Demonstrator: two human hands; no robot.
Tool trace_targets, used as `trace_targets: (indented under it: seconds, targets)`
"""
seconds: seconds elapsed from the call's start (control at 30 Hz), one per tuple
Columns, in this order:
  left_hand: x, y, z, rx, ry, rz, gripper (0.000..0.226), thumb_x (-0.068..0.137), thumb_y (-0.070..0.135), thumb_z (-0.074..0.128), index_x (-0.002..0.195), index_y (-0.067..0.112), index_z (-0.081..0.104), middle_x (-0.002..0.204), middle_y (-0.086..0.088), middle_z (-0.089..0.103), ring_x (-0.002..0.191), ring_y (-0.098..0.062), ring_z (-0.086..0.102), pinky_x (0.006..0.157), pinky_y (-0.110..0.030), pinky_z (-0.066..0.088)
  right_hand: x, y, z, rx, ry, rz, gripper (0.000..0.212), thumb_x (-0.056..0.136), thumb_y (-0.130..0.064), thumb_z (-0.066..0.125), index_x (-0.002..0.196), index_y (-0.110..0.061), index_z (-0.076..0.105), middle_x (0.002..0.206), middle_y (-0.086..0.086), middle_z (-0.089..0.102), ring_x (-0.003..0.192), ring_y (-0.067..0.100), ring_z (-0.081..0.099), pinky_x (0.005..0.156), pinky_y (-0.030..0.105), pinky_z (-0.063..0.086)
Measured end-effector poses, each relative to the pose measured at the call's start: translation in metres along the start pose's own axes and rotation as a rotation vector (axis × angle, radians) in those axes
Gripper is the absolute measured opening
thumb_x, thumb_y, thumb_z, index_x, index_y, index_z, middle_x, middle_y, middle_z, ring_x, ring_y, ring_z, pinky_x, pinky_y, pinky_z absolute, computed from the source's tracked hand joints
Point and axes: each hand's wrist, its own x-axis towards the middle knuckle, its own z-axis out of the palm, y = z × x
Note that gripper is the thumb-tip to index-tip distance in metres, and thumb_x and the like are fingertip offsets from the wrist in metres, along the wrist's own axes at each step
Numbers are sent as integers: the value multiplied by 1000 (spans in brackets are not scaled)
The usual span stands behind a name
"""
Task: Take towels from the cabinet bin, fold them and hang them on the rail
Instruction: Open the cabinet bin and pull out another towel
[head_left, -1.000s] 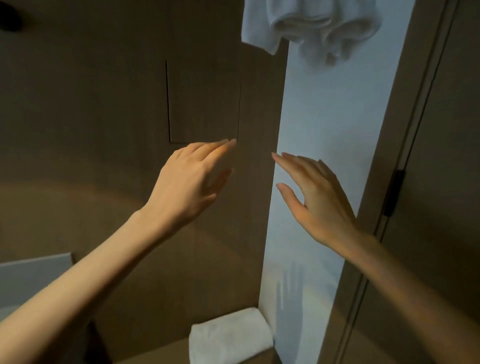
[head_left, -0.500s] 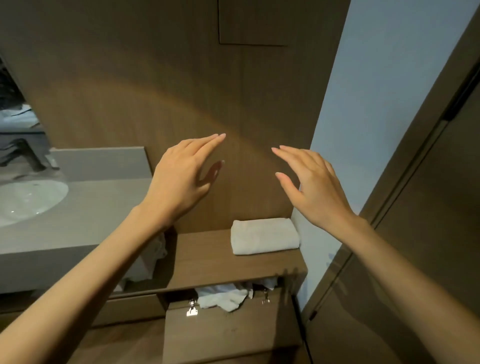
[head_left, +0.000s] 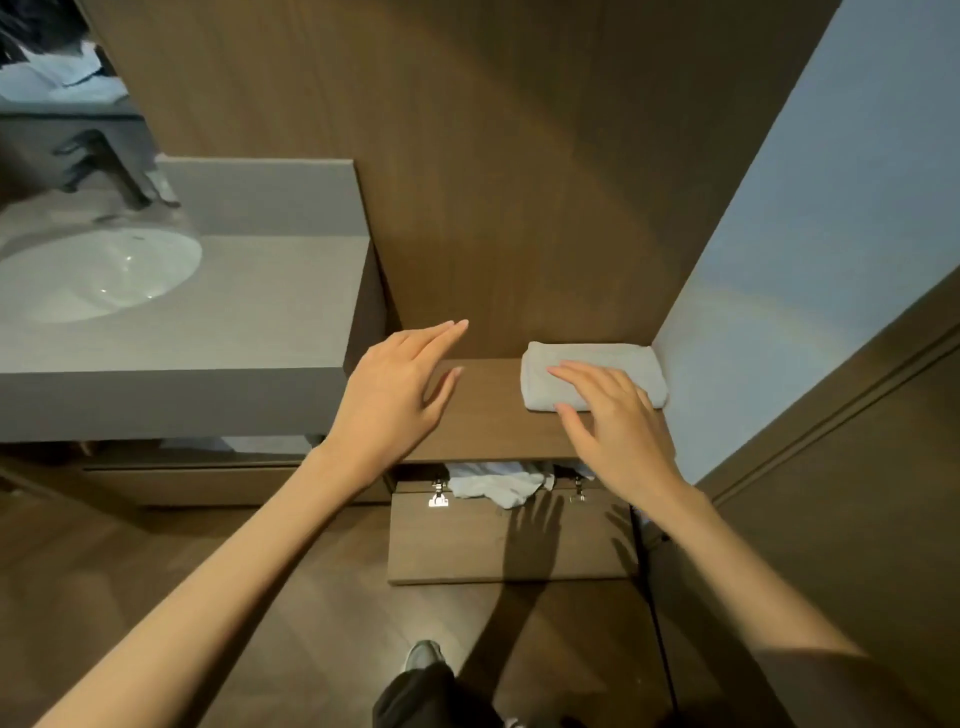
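A round white sink sits in a grey counter on the left, with a dark tap behind it. Above the tap is a mirror. A brown wood wall fills the middle. A pale wall meets it on the right. A brown door stands at the far right, and the floor is brown wood too.

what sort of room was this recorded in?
Most likely a bathroom, perhaps a hotel's: a white basin set in a grey vanity counter, a folded towel on the wooden shelf beside it, and crumpled towels in the open cabinet bin below.
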Motion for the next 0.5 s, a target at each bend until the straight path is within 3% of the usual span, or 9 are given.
trace_targets:
  seconds: [0.2,0.3,0.4,0.5]
  targets:
    - [-19,-61,79,-6,-189,23,49,93,23,59,141,15,48,134,-4,59,116,-24,58,95,-39,48,6,16,87,-4,-149,105,38,100,-27,49,138,-26,50,141,-9,50,132,9,39,107,28,27]
    - [-28,-91,125,-21,-269,15,50,94,23,58,142,16,46,136,-5,57,119,-24,56,98,-40,46,8,32,136,-34,-200,122,34,99,-24,50,132,-23,56,132,-6,56,123,12,47,98,26,31]
    - [-44,-112,176,-43,-317,-22,50,95,23,57,143,16,46,138,-5,55,119,-24,56,97,-40,47,-1,56,192,-22,-159,123,28,93,-18,54,118,-17,65,113,-1,66,103,15,59,93,27,44]
    - [-66,-131,233,-46,-358,-99,51,95,25,56,144,18,44,140,-4,53,120,-24,55,99,-39,46,-10,84,245,-47,-268,213,28,95,-19,55,122,-18,62,115,-1,64,107,13,58,96,32,47]
